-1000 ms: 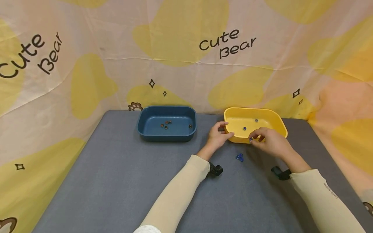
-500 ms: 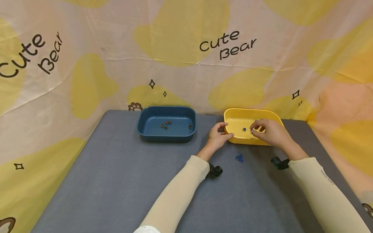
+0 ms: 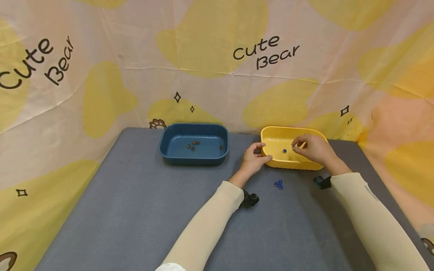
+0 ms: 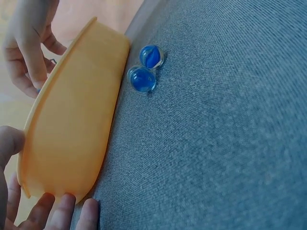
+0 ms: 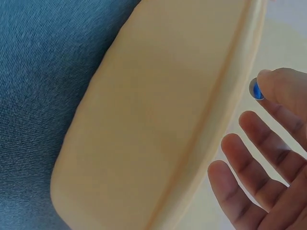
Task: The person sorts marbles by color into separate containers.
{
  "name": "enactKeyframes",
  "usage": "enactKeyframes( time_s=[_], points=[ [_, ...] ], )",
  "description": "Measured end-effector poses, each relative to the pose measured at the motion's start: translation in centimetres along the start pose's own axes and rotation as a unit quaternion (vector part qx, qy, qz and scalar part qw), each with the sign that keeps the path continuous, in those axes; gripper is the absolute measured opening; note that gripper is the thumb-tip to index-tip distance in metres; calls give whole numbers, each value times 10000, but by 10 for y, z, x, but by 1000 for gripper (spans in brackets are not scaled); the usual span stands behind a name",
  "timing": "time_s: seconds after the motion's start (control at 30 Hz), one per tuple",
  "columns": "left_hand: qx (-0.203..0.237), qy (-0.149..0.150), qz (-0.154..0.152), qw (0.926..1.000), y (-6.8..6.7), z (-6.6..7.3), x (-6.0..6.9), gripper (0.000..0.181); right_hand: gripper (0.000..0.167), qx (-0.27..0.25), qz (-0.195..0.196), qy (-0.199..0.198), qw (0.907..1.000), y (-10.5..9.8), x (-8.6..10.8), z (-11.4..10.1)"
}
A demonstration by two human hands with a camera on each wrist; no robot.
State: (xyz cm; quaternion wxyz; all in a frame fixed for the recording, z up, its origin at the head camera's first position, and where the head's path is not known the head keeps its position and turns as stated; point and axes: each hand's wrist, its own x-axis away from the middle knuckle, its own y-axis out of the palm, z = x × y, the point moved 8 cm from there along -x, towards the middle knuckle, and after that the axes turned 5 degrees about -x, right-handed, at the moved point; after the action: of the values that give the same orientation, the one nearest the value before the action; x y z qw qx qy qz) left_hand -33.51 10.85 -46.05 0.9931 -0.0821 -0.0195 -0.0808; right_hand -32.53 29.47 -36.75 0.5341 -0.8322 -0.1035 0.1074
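Observation:
My left hand (image 3: 252,159) holds the left end of a yellow plastic tub (image 3: 293,164), thumb at the front corner and fingers along the side. Between thumb and forefinger, my right hand (image 3: 315,149) pinches a clear glass marble (image 5: 256,89) with a blue swirl, above the tub's inside. Its other fingers are spread apart, as the right wrist view shows. One blue marble (image 3: 284,151) lies on the tub floor. In front of the tub, a small cluster of blue marbles (image 3: 278,184) sits on the grey cloth; two of them show in the left wrist view.
To the left stands a dark blue tub (image 3: 194,161) with several brownish marbles (image 3: 193,148) on its floor. Both tubs are at the back of the grey table (image 3: 135,210), close to a patterned cloth backdrop (image 3: 203,45).
My right hand has carried the marble from the tub's front rim back over its inside. Another marble in the tub has become hidden behind that hand. The left hand stays put.

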Motion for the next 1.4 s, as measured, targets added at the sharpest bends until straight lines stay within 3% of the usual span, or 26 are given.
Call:
enactKeyframes(
  time_s=[0.83,1.4],
  points=[
    [-30,-79,2,10000,0,0,1,47,19,39,-635,479,9968,33,-28,44],
    [-45,-102,19,9999,0,-2,1,47,21,208,-903,693,9933,48,-38,52]
  ],
)
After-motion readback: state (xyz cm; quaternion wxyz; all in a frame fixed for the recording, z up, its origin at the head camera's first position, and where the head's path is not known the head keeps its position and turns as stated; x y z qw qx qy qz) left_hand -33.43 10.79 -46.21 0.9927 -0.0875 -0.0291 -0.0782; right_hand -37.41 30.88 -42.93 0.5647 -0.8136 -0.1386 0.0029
